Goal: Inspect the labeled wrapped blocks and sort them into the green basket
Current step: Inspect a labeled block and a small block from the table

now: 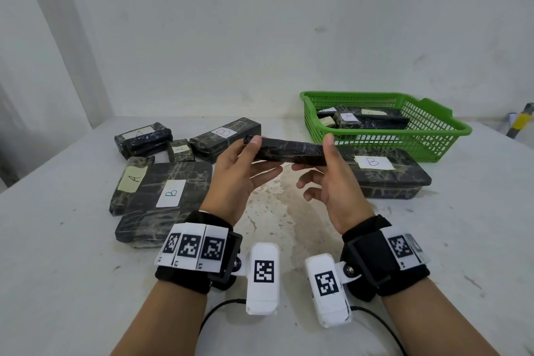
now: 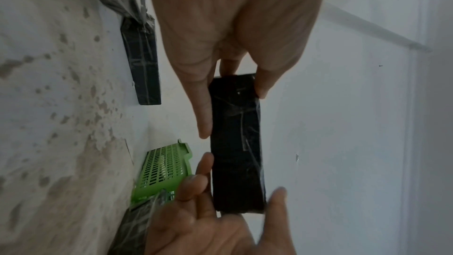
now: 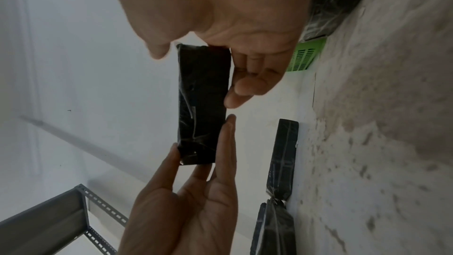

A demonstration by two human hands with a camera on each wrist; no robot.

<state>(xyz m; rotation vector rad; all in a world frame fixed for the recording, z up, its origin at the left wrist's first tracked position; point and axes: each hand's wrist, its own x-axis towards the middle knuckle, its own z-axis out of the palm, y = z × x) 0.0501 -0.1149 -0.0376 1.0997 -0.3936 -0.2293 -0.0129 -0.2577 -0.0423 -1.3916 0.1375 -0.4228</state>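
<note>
A long dark wrapped block (image 1: 289, 150) is held in the air over the middle of the table. My left hand (image 1: 265, 154) pinches its left end, thumb on top and fingers below. My right hand (image 1: 313, 153) pinches the right end the same way. No label shows on the held block (image 2: 235, 143) in the left wrist view, nor on the block (image 3: 203, 104) in the right wrist view. The green basket (image 1: 459, 128) stands at the back right with several labelled blocks (image 1: 361, 120) inside.
Wrapped blocks lie on the table: a large B block (image 1: 170, 193), an A block (image 1: 133, 179), a B block (image 1: 228, 136), a small A block (image 1: 182, 150), another A block (image 1: 143, 139), and a B block (image 1: 384, 173) before the basket. A wall stands close behind.
</note>
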